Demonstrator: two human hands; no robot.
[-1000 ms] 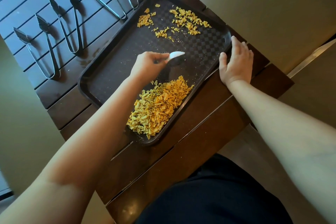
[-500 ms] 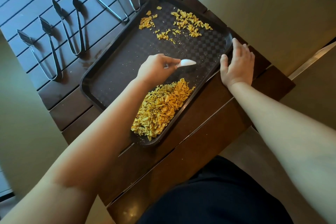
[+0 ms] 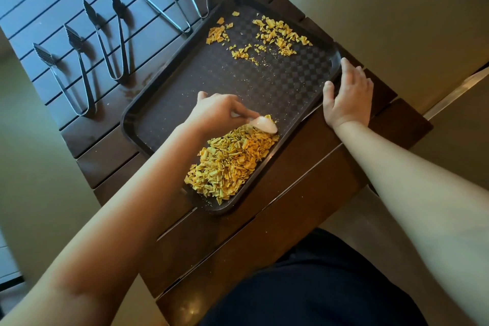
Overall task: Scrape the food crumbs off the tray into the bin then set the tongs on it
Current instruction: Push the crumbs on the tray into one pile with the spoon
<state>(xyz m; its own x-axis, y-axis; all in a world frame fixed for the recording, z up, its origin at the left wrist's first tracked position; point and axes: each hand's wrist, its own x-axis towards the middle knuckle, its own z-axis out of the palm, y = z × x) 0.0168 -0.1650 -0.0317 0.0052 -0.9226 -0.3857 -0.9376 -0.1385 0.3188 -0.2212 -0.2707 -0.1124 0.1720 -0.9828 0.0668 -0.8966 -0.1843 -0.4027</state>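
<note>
Crumbs left: scattered crumbs (image 3: 275, 34) at the tray's (image 3: 169, 103) far end, beyond the near-corner pile (image 3: 230, 164).
Left hand (image 3: 219, 114): grips white scraper (image 3: 263, 124), nearer.
Right hand (image 3: 349, 95): flat, fingers straight, on the tray's right rim.
Tongs (image 3: 111, 40): on the surface, left of the tray.

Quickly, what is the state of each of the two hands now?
Left hand: closed, gripping the small white plastic scraper at the yellow crumb pile.
Right hand: open, fingers resting flat against the dark brown plastic tray rim.
</note>
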